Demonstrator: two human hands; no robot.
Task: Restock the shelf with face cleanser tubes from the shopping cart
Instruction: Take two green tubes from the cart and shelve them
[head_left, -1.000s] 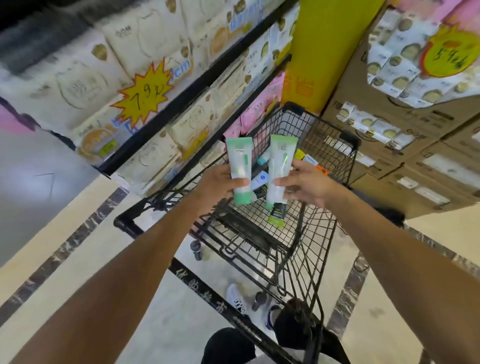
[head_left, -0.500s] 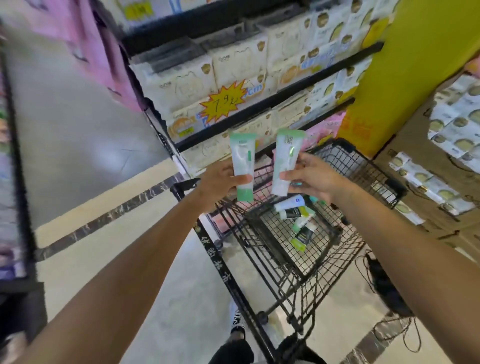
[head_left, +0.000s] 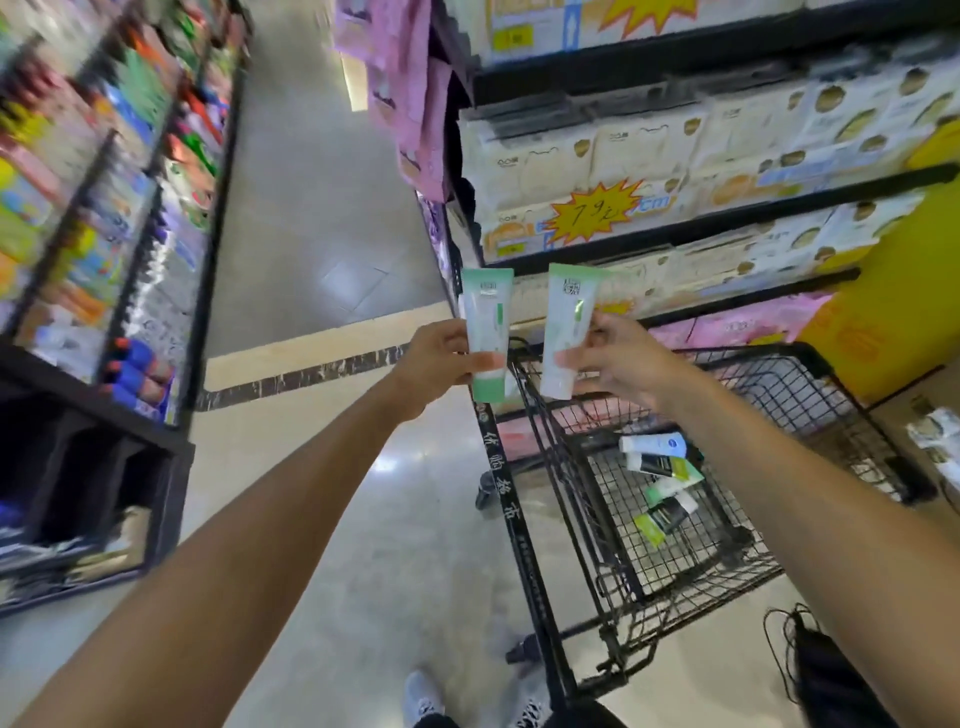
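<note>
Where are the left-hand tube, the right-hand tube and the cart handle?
left tube (head_left: 485, 332), head view, mid body above the thumb
right tube (head_left: 567, 327), head view, mid body above the fingers
cart handle (head_left: 511, 514), head view, black bar with white lettering

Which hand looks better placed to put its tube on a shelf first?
Probably the left hand. Its tube is upright out over the open aisle, toward the colourful shelves on that side. The right hand holds its tube above the shopping cart, so it is partly hemmed in.
</note>
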